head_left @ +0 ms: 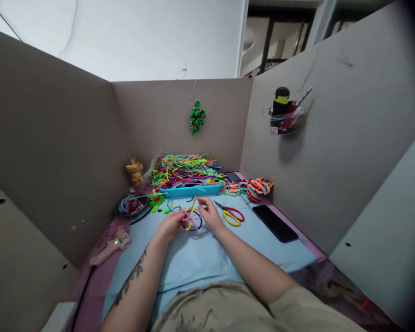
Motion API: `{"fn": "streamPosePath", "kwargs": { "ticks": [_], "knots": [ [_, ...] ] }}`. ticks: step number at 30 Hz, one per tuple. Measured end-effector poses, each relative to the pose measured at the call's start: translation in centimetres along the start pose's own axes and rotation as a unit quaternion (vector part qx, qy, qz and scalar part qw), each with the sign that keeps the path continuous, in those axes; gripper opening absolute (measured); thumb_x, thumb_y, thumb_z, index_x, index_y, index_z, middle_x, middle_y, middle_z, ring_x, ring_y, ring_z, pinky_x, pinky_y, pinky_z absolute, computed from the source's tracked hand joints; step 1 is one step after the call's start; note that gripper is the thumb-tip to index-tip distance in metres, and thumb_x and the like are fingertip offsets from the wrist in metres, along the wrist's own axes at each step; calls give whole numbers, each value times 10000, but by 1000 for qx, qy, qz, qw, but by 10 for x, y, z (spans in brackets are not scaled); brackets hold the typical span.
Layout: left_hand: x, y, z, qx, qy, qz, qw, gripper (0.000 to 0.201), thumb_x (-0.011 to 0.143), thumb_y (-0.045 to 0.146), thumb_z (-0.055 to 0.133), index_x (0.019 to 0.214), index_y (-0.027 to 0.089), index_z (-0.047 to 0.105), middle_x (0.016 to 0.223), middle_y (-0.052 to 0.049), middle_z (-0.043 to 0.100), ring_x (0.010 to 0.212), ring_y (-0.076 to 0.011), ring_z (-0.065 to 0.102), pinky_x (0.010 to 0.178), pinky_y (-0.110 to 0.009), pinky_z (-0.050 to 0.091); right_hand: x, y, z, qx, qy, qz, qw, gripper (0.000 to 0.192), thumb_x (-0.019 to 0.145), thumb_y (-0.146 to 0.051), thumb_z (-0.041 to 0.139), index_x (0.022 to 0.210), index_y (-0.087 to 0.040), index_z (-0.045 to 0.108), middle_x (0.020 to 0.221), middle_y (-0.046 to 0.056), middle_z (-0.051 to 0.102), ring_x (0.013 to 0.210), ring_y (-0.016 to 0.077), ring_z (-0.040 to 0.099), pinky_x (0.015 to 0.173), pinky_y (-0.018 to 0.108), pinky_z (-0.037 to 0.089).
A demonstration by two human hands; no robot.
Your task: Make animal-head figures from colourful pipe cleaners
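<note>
My left hand [174,224] is closed on a bundle of bent pipe cleaners [196,228], with purple, yellow, pink and blue strands crossing in loops. A purple strand curves into a ring at the bottom of the bundle. Just right of it, my right hand [210,215] has its fingers curled at the upper end of the yellow strand and appears to pinch it; the fingertips are small in view. Scissors [233,216] with one red and one yellow handle lie partly spread beside my right hand.
A blue tray [193,191] heaped with colourful pipe cleaners stands behind my hands. A black phone [275,223] lies at right, near finished-looking fuzzy pieces [259,188]. At left are a dark bowl [131,206] and a pink glue gun [111,246]. Grey partitions [180,124] enclose the table.
</note>
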State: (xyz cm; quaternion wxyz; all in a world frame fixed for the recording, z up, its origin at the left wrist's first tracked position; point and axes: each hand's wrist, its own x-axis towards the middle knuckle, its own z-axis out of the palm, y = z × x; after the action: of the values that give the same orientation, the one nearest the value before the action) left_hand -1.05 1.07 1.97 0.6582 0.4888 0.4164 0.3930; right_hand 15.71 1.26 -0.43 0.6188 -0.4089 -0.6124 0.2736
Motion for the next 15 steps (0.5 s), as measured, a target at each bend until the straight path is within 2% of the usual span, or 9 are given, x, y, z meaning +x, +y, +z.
{"fn": "streamPosePath", "kwargs": {
  "ticks": [2, 4, 11, 15],
  "knots": [
    [1, -1, 1, 11, 22, -3, 1000, 138, 652, 265, 603, 700, 136, 618, 624, -13, 597, 579, -104, 552, 550, -198, 399, -3, -7, -1, -79, -4, -74, 994, 214, 784, -286, 522, 976, -209, 578, 1044, 68, 533, 1020, 196, 485, 886, 359, 378],
    [2, -3, 3, 9, 41, -6, 999, 155, 646, 274, 613, 727, 142, 622, 674, -28, 624, 633, -123, 579, 581, -211, 415, -7, -14, -1, -139, -25, -117, 983, 175, 768, -285, 560, 920, -212, 608, 1058, 70, 513, 1052, 205, 455, 928, 379, 339],
    [5, -8, 9, -16, 42, -1, 999, 148, 637, 253, 632, 727, 139, 600, 665, -24, 627, 618, -127, 587, 595, -227, 426, -11, -21, 2, -234, -54, -145, 960, 74, 758, -254, 582, 792, -221, 639, 1081, 70, 490, 1106, 225, 393, 945, 419, 294],
    [5, -11, 12, -43, 29, -4, 999, 129, 644, 221, 644, 712, 135, 575, 649, -18, 617, 599, -116, 581, 591, -224, 433, -9, -16, 2, -243, -39, -154, 957, 80, 752, -203, 562, 689, -197, 611, 1058, 75, 506, 1083, 223, 409, 936, 408, 306]
  ]
}}
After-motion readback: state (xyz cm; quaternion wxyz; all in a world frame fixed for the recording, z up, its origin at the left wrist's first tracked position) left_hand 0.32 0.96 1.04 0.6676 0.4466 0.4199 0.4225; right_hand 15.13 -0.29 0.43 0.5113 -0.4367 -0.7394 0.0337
